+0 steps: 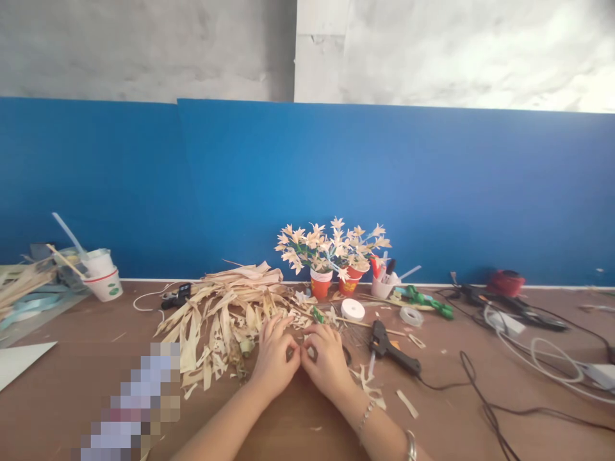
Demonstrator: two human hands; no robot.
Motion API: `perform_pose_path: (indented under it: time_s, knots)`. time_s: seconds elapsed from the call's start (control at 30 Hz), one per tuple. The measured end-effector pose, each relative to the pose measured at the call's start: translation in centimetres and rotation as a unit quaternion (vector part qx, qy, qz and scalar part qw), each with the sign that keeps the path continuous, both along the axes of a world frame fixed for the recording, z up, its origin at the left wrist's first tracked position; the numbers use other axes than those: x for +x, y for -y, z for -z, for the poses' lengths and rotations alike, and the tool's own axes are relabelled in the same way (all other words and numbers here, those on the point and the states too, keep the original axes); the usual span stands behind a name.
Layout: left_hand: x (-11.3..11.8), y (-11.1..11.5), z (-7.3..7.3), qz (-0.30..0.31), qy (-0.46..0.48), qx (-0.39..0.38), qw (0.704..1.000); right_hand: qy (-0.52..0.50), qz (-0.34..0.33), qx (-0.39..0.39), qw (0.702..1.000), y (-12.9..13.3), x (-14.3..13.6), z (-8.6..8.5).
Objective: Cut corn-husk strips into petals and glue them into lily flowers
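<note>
My left hand point(277, 360) and my right hand point(328, 358) meet at the thumbs low over the table's middle. Each has thumb and forefinger pinched together; whatever they hold, if anything, is too small to make out. Left of and behind my left hand spreads a heap of dry corn husks point(225, 301), some cut into strips. Just beyond my hands lie a roll of white tape point(353, 310) and scattered husk scraps. A black glue gun point(391, 349) lies to the right of my right hand.
Two red cups point(321, 285) at the back hold pale husk flowers point(331, 243). White cups point(104, 282) with sticks stand far left. Black cords point(485, 397), a white cable point(542, 355) and green ribbon point(425, 299) lie right. A blue partition point(307, 166) closes the back.
</note>
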State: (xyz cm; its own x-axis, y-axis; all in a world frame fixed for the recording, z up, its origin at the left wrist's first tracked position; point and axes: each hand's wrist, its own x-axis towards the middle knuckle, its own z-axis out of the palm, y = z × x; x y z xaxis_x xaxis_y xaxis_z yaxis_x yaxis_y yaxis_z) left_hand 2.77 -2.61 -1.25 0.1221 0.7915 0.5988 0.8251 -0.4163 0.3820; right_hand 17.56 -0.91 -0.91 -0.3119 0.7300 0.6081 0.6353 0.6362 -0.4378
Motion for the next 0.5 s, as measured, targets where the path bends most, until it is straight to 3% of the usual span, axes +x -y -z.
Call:
perform_pose_path:
  time_s: [0.2, 0.33, 0.5]
  knots:
    - [0.3, -0.1, 0.0, -0.016, 0.01, 0.004, 1.0, 0.028, 0.069, 0.06, 0.995, 0.2, -0.3, -0.1]
    - [-0.1, -0.2, 0.2, -0.03, 0.012, 0.008, 0.999, 0.024, 0.095, 0.051, 0.994, 0.0, 0.2, -0.4]
    - [-0.4, -0.2, 0.2, -0.023, 0.006, 0.003, 1.0, 0.006, 0.034, -0.014, 0.999, -0.2, 0.6, -0.1]
